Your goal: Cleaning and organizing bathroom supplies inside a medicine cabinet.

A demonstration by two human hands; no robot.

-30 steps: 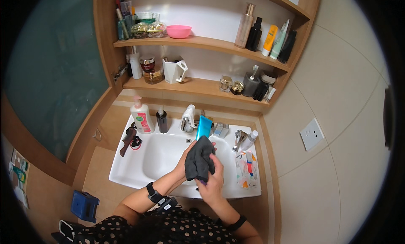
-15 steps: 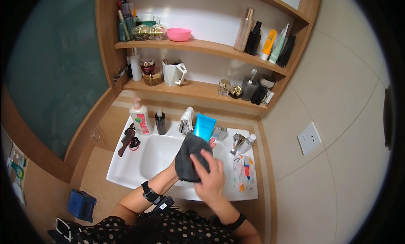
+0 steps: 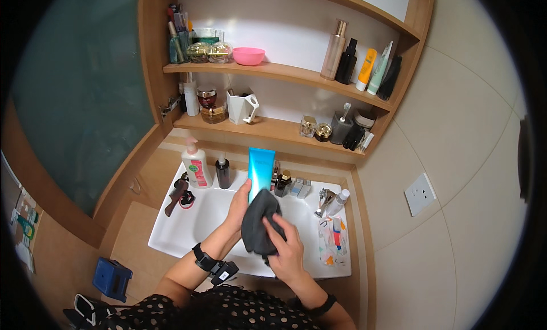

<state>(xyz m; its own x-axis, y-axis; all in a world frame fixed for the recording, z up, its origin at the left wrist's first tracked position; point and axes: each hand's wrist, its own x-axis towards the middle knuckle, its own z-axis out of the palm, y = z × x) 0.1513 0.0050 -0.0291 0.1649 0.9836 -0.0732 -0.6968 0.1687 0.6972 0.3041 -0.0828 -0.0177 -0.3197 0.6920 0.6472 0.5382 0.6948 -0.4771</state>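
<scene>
Over the white sink, my left hand [image 3: 239, 207] grips a bright blue squeeze tube [image 3: 261, 169] that stands upright with its flat end toward the cabinet. A dark grey cloth [image 3: 259, 224] covers the tube's lower part. My right hand [image 3: 288, 247] holds this cloth against the tube from the right, its fingers lying over the fabric. The tube's lower end is hidden behind the cloth. It also blocks most of the faucet from view.
Around the sink [image 3: 162, 236] rim stand a pump bottle [image 3: 196, 167], a dark bottle [image 3: 223, 173], small boxes [image 3: 300, 187], a clear bottle [image 3: 339, 202] and a plastic bag [image 3: 333, 241]. Above is an open cabinet with bottles and jars on its shelves [image 3: 279, 128]. A blue stool [image 3: 111, 278] stands lower left.
The tube has shifted left and turned more upright. My left hand, earlier mostly behind the cloth, now shows on the tube's left side. The cloth has moved slightly down the tube.
</scene>
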